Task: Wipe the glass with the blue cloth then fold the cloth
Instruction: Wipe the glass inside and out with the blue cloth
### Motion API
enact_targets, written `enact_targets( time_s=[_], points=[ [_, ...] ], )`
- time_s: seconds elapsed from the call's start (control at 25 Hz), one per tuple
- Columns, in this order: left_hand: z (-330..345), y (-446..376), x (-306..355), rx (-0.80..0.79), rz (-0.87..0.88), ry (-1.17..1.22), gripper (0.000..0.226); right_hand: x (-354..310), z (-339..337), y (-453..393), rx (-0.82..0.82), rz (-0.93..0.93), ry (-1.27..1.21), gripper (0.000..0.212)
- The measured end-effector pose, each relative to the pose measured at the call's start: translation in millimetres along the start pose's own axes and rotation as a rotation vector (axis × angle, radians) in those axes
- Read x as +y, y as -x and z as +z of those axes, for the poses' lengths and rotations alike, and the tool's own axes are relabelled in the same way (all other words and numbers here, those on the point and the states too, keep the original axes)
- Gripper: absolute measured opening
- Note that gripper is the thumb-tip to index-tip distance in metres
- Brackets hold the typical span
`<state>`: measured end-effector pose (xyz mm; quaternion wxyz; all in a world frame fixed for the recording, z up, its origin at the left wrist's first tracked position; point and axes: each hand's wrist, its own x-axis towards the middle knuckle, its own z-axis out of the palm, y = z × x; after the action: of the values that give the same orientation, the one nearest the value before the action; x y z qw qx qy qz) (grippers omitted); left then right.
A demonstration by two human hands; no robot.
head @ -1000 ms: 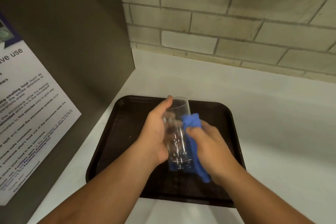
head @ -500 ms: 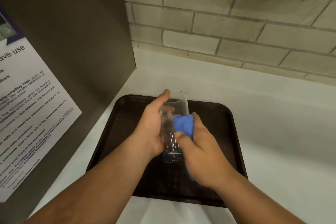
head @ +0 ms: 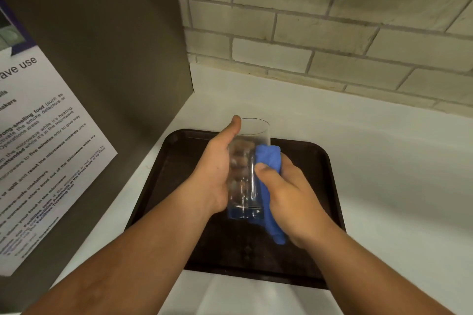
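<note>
A tall clear glass (head: 252,140) is held upright above the dark tray (head: 317,174). My left hand (head: 212,176) wraps its left side, thumb up near the rim, fingers showing through the glass. The blue cloth (head: 267,161) is bunched against the glass's right side and hangs down past its base. My right hand (head: 289,197) grips the cloth and presses it to the glass, thumb on the front.
The tray lies on a white counter (head: 384,161). A grey panel (head: 115,59) with a printed notice (head: 43,161) stands close on the left. A brick wall (head: 332,20) runs along the back.
The glass and both hands sit a little higher than a second ago. My right hand has slid the cloth along the glass's right side, first down, then back up.
</note>
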<state>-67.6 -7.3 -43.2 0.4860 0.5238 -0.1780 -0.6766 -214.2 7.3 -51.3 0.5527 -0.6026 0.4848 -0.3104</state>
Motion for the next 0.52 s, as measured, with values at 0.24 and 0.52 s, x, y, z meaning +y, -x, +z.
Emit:
enact_targets(
  time_s=[0.24,0.52],
  points=[
    [-2,1,-2,0.016,0.021,-0.029,0.069,-1,6,-1,0.111,-0.250,0.179,0.026],
    [2,4,-3,0.032,0.002,0.106,0.085,-28,-10,-26,0.196,0.194,-0.238,0.035]
  ],
)
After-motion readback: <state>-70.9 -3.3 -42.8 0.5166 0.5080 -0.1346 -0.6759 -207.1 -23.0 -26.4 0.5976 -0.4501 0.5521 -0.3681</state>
